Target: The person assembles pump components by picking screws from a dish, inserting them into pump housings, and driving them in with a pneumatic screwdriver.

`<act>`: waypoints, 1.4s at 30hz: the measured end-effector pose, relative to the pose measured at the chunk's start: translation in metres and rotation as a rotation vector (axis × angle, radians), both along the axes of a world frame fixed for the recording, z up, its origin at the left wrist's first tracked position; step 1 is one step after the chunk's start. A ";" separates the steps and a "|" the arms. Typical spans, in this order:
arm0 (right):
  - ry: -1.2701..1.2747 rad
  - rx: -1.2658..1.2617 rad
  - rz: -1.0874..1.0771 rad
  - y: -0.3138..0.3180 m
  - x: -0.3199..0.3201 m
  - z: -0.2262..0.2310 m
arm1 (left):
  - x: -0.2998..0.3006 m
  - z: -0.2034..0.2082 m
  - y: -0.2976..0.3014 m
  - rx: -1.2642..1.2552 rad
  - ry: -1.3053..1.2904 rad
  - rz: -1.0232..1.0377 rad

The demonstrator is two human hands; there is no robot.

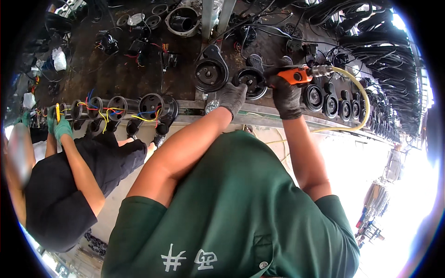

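My left hand [233, 98], in a dark grey glove, grips the near left rim of a black round housing [251, 89] lying on the workbench. In my gloved right hand [286, 102] is an orange-and-black air-powered driver [295, 75], closed around its grip. The tool is level with the housing's right side; its front end is hidden in dark blur, so contact cannot be made out. A second black round housing [209, 74] with an angled arm sits just left of my left hand. To the right of my right hand stands another round black part [314, 97].
A yellow air hose [361, 88] loops from the driver round to the right and back under the bench edge. Black cables [384, 51] lie heaped at the right. Housings with coloured wires [152, 105] line the left edge, where a co-worker's green-gloved hand [62, 129] works.
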State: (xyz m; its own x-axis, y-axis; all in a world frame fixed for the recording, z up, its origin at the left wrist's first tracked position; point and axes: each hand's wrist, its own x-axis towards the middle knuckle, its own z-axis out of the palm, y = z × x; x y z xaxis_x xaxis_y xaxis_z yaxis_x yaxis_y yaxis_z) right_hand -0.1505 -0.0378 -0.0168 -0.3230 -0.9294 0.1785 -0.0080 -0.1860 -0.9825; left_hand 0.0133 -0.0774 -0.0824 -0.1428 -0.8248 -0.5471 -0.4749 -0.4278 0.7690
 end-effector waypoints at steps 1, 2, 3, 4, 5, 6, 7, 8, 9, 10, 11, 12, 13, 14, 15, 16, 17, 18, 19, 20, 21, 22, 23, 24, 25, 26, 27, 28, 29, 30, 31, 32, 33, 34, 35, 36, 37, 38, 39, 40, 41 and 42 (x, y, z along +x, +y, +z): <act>-0.114 0.012 0.000 0.003 0.001 -0.008 | 0.001 0.003 0.001 -0.007 -0.016 -0.018; -0.113 0.014 0.003 0.002 0.006 -0.008 | 0.004 0.013 0.000 -0.005 -0.014 -0.014; -0.127 0.027 0.012 0.005 0.011 -0.008 | 0.006 0.027 -0.001 0.035 -0.072 -0.055; -0.142 0.040 0.021 0.007 0.012 -0.008 | 0.008 0.036 -0.001 0.076 -0.130 -0.096; -0.061 0.084 0.017 0.005 0.010 -0.009 | 0.010 0.039 0.000 0.078 -0.130 -0.097; -0.061 0.085 0.015 0.006 0.010 -0.011 | 0.012 0.041 0.000 0.047 -0.125 -0.129; -0.062 0.042 0.024 0.008 0.010 -0.012 | 0.012 0.042 0.001 0.017 -0.119 -0.161; -0.062 -0.001 0.035 0.008 0.011 -0.012 | 0.012 0.038 0.001 0.019 -0.120 -0.160; -0.063 0.001 0.036 0.009 0.012 -0.011 | 0.010 0.032 0.000 0.015 -0.128 -0.148; -0.081 0.020 0.041 0.008 0.013 -0.009 | 0.009 0.028 0.000 0.010 -0.136 -0.136; -0.100 0.039 0.042 0.008 0.013 -0.007 | 0.009 0.028 0.001 0.011 -0.137 -0.138; -0.102 0.040 0.040 0.008 0.012 -0.007 | 0.008 0.029 0.002 0.001 -0.129 -0.122; -0.036 0.047 0.062 0.008 0.010 -0.006 | 0.008 0.030 0.002 -0.010 -0.121 -0.105; 0.029 0.055 0.086 0.007 0.009 -0.006 | 0.009 0.033 0.002 -0.009 -0.123 -0.104; 0.027 0.055 0.088 0.008 0.009 -0.005 | 0.010 0.037 0.001 0.013 -0.125 -0.121; 0.095 0.053 0.085 0.009 0.010 -0.003 | 0.011 0.041 0.001 0.036 -0.126 -0.138; 0.164 0.051 0.079 0.010 0.011 -0.002 | 0.010 0.044 0.001 0.037 -0.126 -0.139; 0.163 0.053 0.079 0.011 0.010 -0.002 | 0.009 0.047 0.002 0.032 -0.109 -0.098; 0.189 0.021 0.068 0.011 0.010 -0.002 | 0.008 0.048 0.003 0.027 -0.091 -0.058; 0.213 -0.012 0.062 0.011 0.011 -0.002 | 0.009 0.045 0.003 0.028 -0.093 -0.053; 0.211 -0.012 0.066 0.010 0.012 -0.002 | 0.010 0.038 0.004 -0.013 -0.060 -0.037; 0.106 0.012 0.088 0.009 0.013 -0.001 | 0.011 0.032 0.004 -0.054 -0.027 -0.021; 0.002 0.038 0.106 0.009 0.013 0.000 | 0.011 0.029 0.003 -0.054 -0.027 -0.019; 0.001 0.038 0.108 0.010 0.011 -0.002 | 0.010 0.026 0.001 -0.053 -0.054 -0.061; 0.070 0.034 0.132 0.010 0.010 -0.006 | 0.010 0.023 0.000 -0.052 -0.080 -0.103; 0.139 0.034 0.153 0.011 0.009 -0.008 | 0.008 0.024 0.000 -0.049 -0.081 -0.105; 0.137 0.036 0.151 0.011 0.009 -0.011 | 0.007 0.025 0.001 -0.037 -0.067 -0.082; 0.156 0.040 0.187 0.011 0.010 -0.013 | 0.006 0.026 0.001 -0.025 -0.054 -0.059; 0.178 0.042 0.225 0.010 0.011 -0.013 | 0.006 0.024 0.001 -0.026 -0.053 -0.059; 0.179 0.041 0.224 0.009 0.013 -0.012 | 0.005 0.021 0.001 -0.050 -0.053 -0.059; 0.188 0.040 0.230 0.008 0.015 -0.010 | 0.005 0.016 0.001 -0.075 -0.052 -0.059; 0.199 0.035 0.239 0.006 0.016 -0.009 | 0.003 0.005 0.001 -0.079 -0.051 -0.056; 0.066 0.044 0.271 0.006 0.017 -0.008 | 0.001 -0.005 0.002 -0.118 -0.076 -0.025; 0.068 0.041 0.278 0.006 0.018 -0.005 | 0.000 -0.015 0.003 -0.157 -0.102 0.007; 0.135 0.035 0.258 0.007 0.016 -0.003 | 0.000 -0.002 0.004 -0.157 -0.100 0.004; 0.201 0.028 0.238 0.008 0.014 -0.002 | 0.002 0.025 0.004 -0.093 -0.076 -0.021; 0.203 0.026 0.240 0.008 0.014 -0.004 | 0.004 0.041 0.005 -0.029 -0.051 -0.039; 0.229 0.030 0.205 0.007 0.015 -0.008 | 0.003 0.035 0.005 -0.032 -0.047 -0.029; 0.255 0.034 0.170 0.005 0.017 -0.009 | 0.001 0.021 0.004 -0.037 -0.043 0.009; 0.259 0.031 0.180 0.004 0.018 -0.007 | 0.000 0.008 0.004 -0.042 -0.039 0.048; 0.106 0.049 0.175 0.005 0.020 -0.005 | 0.000 -0.005 0.004 -0.043 -0.037 0.055; -0.046 0.067 0.169 0.003 0.020 -0.003 | 0.001 -0.012 0.004 -0.100 -0.011 0.018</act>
